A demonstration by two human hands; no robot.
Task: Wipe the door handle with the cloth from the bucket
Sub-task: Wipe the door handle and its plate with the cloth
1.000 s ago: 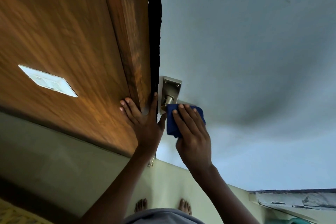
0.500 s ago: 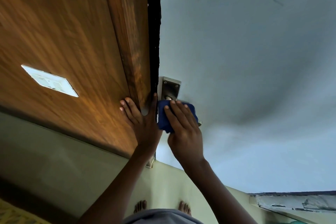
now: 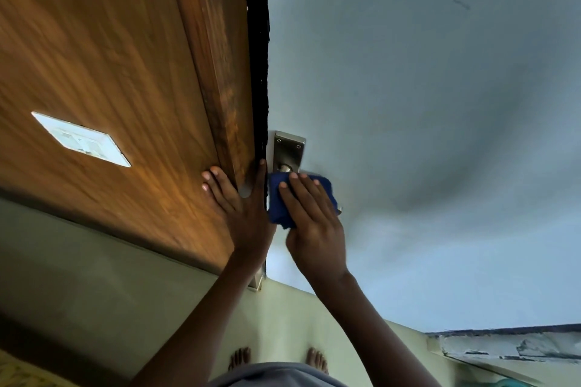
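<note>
Pressing item: right hand (image 3: 314, 217), fingers spread flat over a blue cloth (image 3: 279, 201), holding it against the door handle (image 3: 287, 166); the lever itself is mostly hidden under cloth and hand, a small metal tip showing at the cloth's right edge.

Handle plate (image 3: 288, 148): brushed metal, screwed to the pale grey door (image 3: 408, 104), directly above the cloth; round spindle visible at the cloth's top edge.

Left hand (image 3: 242, 207): open, fingers apart, palm flat against the wooden door frame (image 3: 217, 72), thumb along the dark door edge (image 3: 259, 56), just beside the cloth.

Wood panel (image 3: 94, 56): left of the frame, carrying a white switch plate (image 3: 81, 138).

Floor (image 3: 276, 317): pale green; two bare feet (image 3: 317, 360) at the lower edge of view.

Containers: bucket out of view; contents cannot be told.
</note>
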